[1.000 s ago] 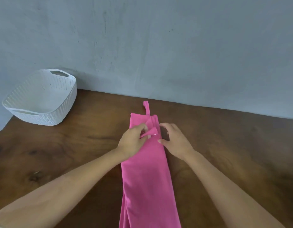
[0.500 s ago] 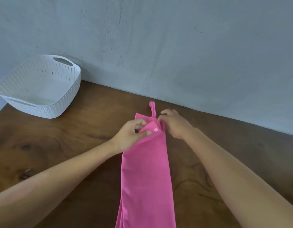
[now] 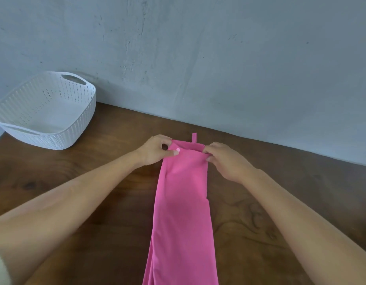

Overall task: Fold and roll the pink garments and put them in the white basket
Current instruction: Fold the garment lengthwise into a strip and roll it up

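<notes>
Left hand (image 3: 155, 151): bare forearm reaching in from lower left; thumb and curled fingers (image 3: 167, 140) pinch the far left corner of the pink garment (image 3: 182, 202). Right hand (image 3: 226, 161): bare forearm from lower right; fingers curled, pinching the far right corner. Hands apart, roughly level.

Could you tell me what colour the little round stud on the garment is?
The stud is pale pink, nearly white; the head view shows it.
</notes>
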